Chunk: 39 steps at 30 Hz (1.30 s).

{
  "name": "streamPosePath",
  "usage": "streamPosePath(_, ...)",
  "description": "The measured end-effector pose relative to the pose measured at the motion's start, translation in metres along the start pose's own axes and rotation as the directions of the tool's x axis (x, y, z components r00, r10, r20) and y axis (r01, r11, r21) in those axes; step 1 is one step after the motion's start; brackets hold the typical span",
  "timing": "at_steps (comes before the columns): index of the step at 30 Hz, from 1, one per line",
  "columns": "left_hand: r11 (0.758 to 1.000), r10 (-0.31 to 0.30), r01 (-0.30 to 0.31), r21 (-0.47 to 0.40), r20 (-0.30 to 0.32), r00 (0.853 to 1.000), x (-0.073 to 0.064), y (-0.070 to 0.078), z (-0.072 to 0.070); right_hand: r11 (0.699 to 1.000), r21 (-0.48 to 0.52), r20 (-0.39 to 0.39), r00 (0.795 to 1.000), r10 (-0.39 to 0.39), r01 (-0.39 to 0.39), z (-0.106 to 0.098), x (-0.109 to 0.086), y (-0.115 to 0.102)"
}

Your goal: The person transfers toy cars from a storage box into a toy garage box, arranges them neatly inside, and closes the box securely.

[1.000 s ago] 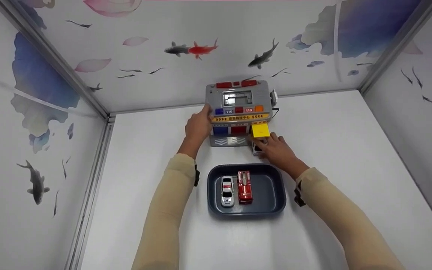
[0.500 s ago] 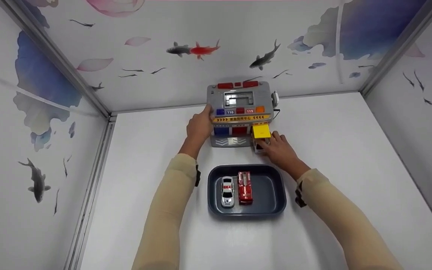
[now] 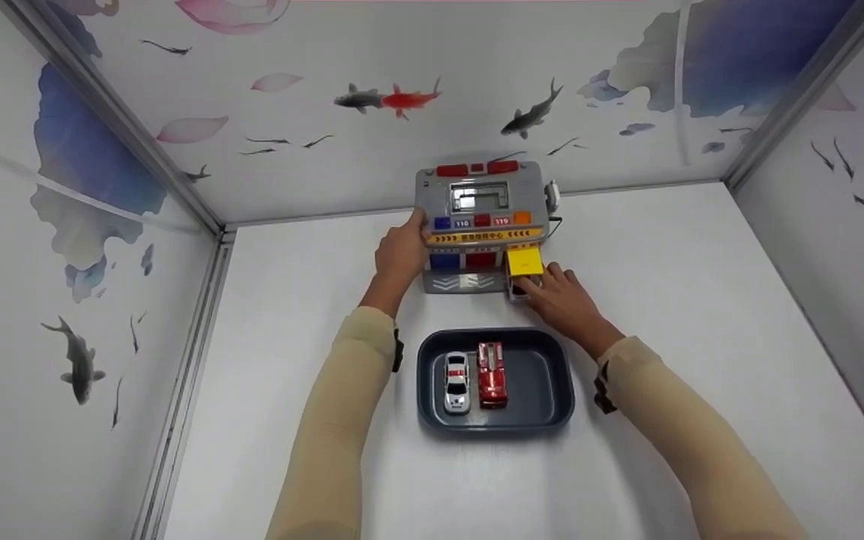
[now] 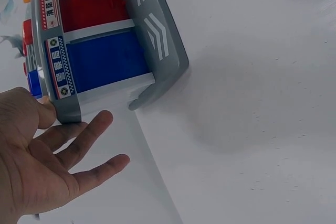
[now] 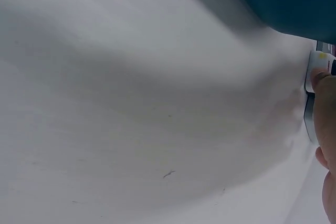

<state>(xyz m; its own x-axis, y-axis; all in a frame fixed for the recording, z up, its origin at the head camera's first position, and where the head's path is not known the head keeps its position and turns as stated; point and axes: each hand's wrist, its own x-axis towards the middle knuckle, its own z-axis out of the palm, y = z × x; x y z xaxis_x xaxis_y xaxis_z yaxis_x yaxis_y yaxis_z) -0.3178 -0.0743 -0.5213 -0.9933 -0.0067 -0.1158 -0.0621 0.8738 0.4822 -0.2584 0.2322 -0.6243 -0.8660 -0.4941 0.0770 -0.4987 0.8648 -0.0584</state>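
Observation:
In the head view, a grey toy garage (image 3: 481,196) stands against the back wall, with blue and red doors shut and a yellow door (image 3: 524,262) raised. My left hand (image 3: 400,251) grips the garage's left side between thumb and forefinger; in the left wrist view the other fingers of that hand (image 4: 58,166) spread out past its corner. At the opening under the yellow door, my right hand (image 3: 563,296) holds a white toy car (image 3: 516,291), its front part hidden by the door and its rear sticking out. The right wrist view catches the car (image 5: 316,69) under the thumb.
Just in front of the garage sits a dark blue tray (image 3: 432,421) holding a white toy police car (image 3: 457,382) and a red toy fire engine (image 3: 492,375). Printed wall panels border the white table (image 3: 289,300) at the back and sides.
The white toy car has slid a little farther under the yellow door, pushed by my right hand. My left hand stays on the garage's side.

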Motion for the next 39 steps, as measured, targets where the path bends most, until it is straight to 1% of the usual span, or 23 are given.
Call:
streamPosePath(5,1.000,-0.004,0.004,0.002,-0.003,1.000,0.001,0.000,0.001,1.000,-0.012,-0.014,1.000,-0.005,0.005,-0.001,-0.003,0.000)
streamPosePath(13,1.000,0.004,-0.004,-0.002,-0.014,1.000,0.001,0.001,0.002,0.998,-0.067,-0.114,0.994,0.002,-0.010,-0.003,-0.001,-0.002)
streamPosePath(16,1.000,0.004,-0.004,0.000,-0.012,1.000,0.001,0.001,0.002,0.997,-0.078,-0.125,0.992,0.013,-0.023,-0.003,0.001,-0.002)
streamPosePath(22,1.000,0.007,-0.007,0.013,-0.014,1.000,0.000,0.001,0.002,0.997,-0.061,-0.089,0.995,0.046,-0.052,-0.003,0.002,-0.002)
streamPosePath(27,1.000,0.006,-0.006,0.022,-0.012,1.000,-0.001,0.003,0.000,0.994,-0.086,-0.039,0.997,0.071,-0.074,-0.005,0.001,-0.001)
streamPosePath(30,1.000,0.003,-0.003,0.018,0.006,1.000,0.005,0.002,0.001,0.992,-0.105,-0.019,0.997,0.069,-0.070,-0.005,0.000,-0.001)
streamPosePath(33,1.000,-0.006,0.005,0.013,0.033,0.999,0.004,0.005,-0.002,0.992,-0.112,-0.011,0.998,0.060,-0.061,-0.004,-0.001,0.000)
streamPosePath(34,1.000,0.004,-0.004,-0.006,0.036,0.999,0.021,-0.009,0.014,0.992,-0.114,-0.009,0.998,0.058,-0.059,-0.003,-0.001,0.000)
streamPosePath(36,1.000,0.002,-0.002,0.001,0.051,0.999,0.027,-0.012,0.018,0.992,-0.117,-0.001,0.998,0.055,-0.055,-0.002,-0.001,0.000)
streamPosePath(39,1.000,0.008,-0.008,-0.004,0.044,0.999,0.031,-0.017,0.022,0.993,-0.108,0.014,0.999,0.050,-0.049,-0.002,-0.002,0.000)
